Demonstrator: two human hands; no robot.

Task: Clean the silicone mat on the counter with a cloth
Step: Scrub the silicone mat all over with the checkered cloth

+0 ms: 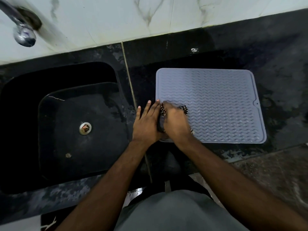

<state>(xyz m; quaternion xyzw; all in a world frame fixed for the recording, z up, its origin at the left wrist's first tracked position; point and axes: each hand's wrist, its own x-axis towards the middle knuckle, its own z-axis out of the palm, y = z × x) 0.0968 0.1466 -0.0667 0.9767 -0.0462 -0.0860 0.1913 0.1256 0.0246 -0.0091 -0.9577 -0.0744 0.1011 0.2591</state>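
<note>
The grey rectangular silicone mat (216, 104), ribbed with wavy ridges and edged by a raised rim, lies flat on the glossy black stone counter (275, 67). At the mat's near left corner a dark patterned cloth (184, 108) lies bunched on the ridges, mostly hidden beneath the right hand (175, 121). That hand lies on top of the cloth with its fingers bent down over it, pressing it onto the mat; whether the fingers close round the cloth cannot be told. The left hand (146, 124) lies flat with straight, slightly spread fingers across the mat's left edge, partly on the mat and partly on the counter beside it, holding nothing. A small round tab (257, 103) notches the mat's right edge.

The counter around the mat looks wet and streaked. Left of the mat, past a pale seam (131, 90) in the stone, a black sunken sink (70, 100) holds a metal drain (85, 128) in its floor. Behind the mat a white marble-veined wall (150, 15) rises from the counter, and a chrome tap (21, 29) juts from it above the sink. Near to the mat's front, beyond the counter's edge, the person's grey garment (180, 212) shows.
</note>
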